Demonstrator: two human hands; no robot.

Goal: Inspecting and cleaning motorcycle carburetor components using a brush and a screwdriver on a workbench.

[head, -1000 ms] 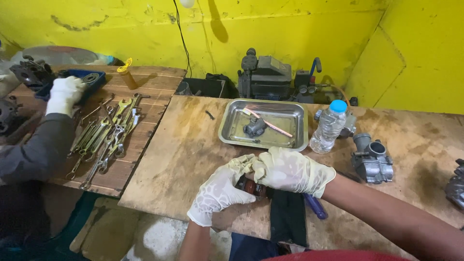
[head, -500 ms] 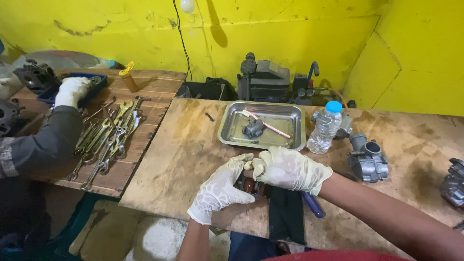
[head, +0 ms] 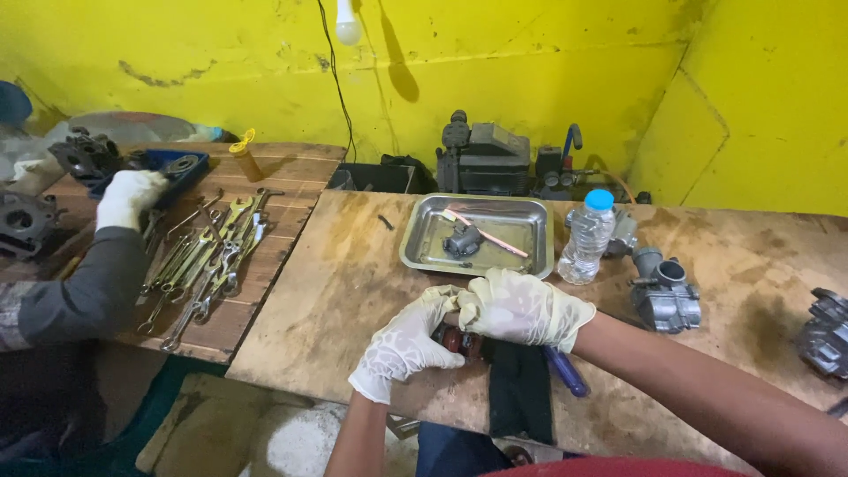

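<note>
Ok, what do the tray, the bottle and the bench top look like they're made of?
The tray looks like bare steel: grey, shiny, with rolled rims. The water bottle seems to be clear plastic with a blue cap; light passes through it. The bench top looks like unfinished plywood, with visible grain and dark stains.

workshop, wrenches (head: 208,265), carburetor (head: 664,296), worn workbench (head: 353,274)

clear plastic bottle (head: 586,236), blue cap, beside tray (head: 420,253)

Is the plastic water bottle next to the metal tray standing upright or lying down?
Upright: the bottle stands on the wooden table with its blue cap on top, beside the metal tray.
</note>
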